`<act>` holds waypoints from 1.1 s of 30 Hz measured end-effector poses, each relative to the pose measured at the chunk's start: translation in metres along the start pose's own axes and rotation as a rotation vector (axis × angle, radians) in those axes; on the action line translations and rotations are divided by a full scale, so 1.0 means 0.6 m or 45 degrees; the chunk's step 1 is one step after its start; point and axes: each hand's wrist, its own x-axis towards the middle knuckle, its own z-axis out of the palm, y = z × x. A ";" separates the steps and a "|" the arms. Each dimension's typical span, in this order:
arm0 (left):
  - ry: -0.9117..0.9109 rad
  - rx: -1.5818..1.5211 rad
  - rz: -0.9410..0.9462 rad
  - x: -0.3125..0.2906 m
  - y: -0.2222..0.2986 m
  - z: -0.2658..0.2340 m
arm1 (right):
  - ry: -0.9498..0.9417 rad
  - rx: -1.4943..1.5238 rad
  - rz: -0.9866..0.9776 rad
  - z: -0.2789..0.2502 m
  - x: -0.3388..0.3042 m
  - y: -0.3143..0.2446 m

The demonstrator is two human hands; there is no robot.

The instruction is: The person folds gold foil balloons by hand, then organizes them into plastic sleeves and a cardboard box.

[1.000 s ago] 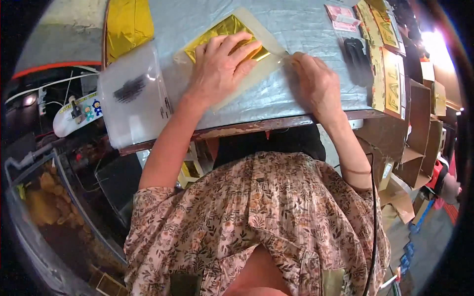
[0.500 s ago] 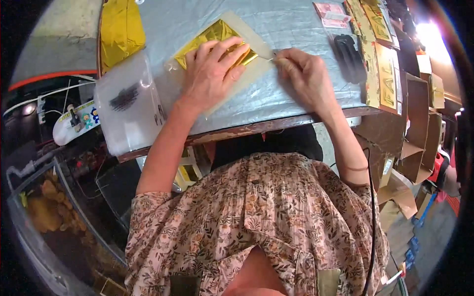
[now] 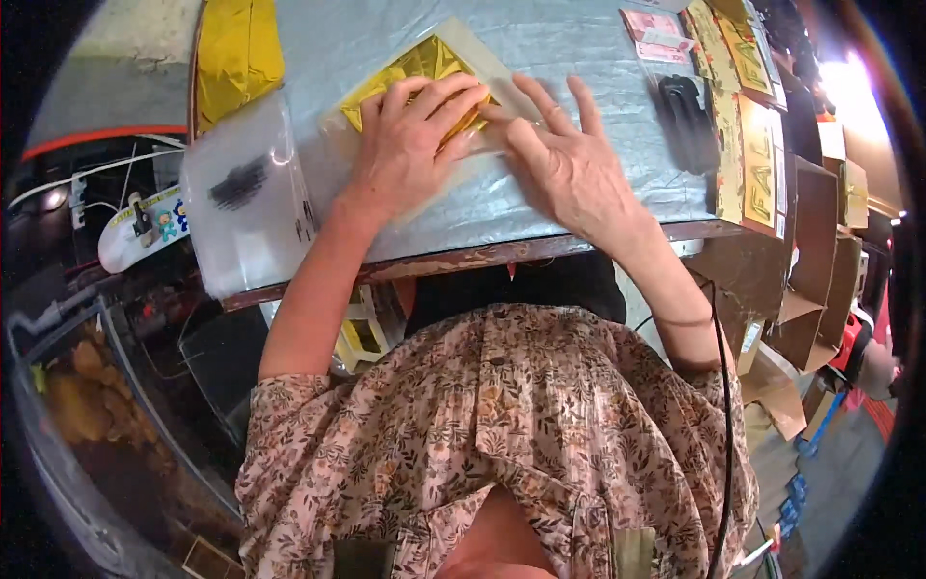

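Gold foil (image 3: 400, 72) lies inside a clear plastic bag (image 3: 473, 43), turned corner-up on the covered table. My left hand (image 3: 415, 135) rests flat over the foil, fingers spread and pressing it down. On the bag's right side is my right hand (image 3: 571, 164), its index and middle fingers stretched out past the edge. The thumb side of that hand reaches in toward the foil's right corner, close to my left fingertips. Both hands cover part of the foil and the bag's lower half.
A stack of clear plastic bags (image 3: 246, 198) lies at the table's left edge, below yellow-gold sheets (image 3: 236, 63). To the right sit a dark blurred object (image 3: 685, 116), pink paper notes (image 3: 656, 34) and gold-printed packages (image 3: 757, 159). Cardboard boxes (image 3: 810, 241) stand beyond the table.
My right hand has let go of the bag's right corner, moved left and spread its fingers over that side. My left hand stays on the foil.
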 end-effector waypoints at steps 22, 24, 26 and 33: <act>0.076 -0.099 -0.048 0.015 -0.003 -0.003 | 0.067 0.230 -0.002 0.023 -0.011 0.021; 0.091 -0.131 -0.076 0.015 -0.005 0.003 | 0.044 0.236 0.005 0.025 -0.015 0.019; 0.120 -0.084 -0.093 0.022 -0.012 0.006 | 0.050 0.223 -0.008 0.026 -0.016 0.019; 0.045 0.069 -0.199 0.049 -0.050 -0.020 | 0.084 0.223 -0.027 0.027 -0.018 0.023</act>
